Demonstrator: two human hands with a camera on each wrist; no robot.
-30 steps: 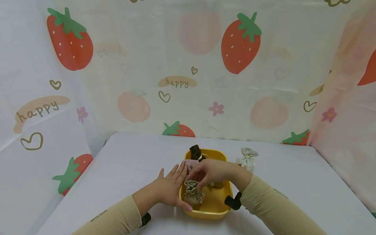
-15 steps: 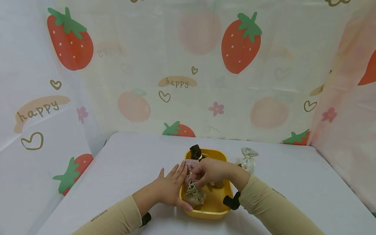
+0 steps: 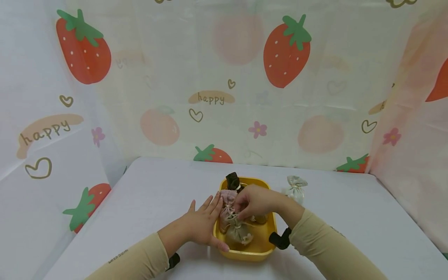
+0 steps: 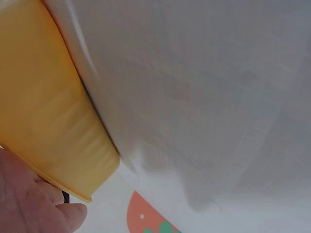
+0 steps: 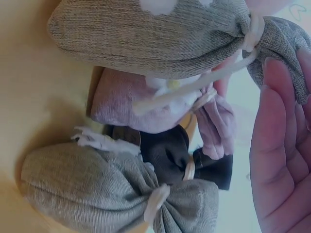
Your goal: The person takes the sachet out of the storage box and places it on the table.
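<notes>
In the head view my right hand [image 3: 257, 200] pinches the gathered top of a grey-beige drawstring pouch [image 3: 238, 232] inside a yellow tray [image 3: 245, 256]. The right wrist view shows that pouch's tied neck between the fingers and its cord hanging loose. My left hand [image 3: 201, 223] rests on the tray's left rim with fingers spread straight; the left wrist view shows its fingertips at the tray edge. Beside the held pouch lies a pink pouch [image 3: 229, 197], and behind that a black pouch [image 3: 232, 181]. Another grey pouch [image 5: 92, 189] sits in the tray, partly hidden by my right hand in the head view.
A white pouch [image 3: 295, 188] stands on the white-covered table [image 3: 168, 190], right of the tray. Behind the table hangs a strawberry-print cloth [image 3: 210, 128]. Black straps and fittings [image 3: 281, 238] show near both wrists.
My right hand has gone from above the grey-beige pouch to pinching its top, and the pouch has shifted right and tilted. More of the pink pouch shows. The left hand has stayed put.
</notes>
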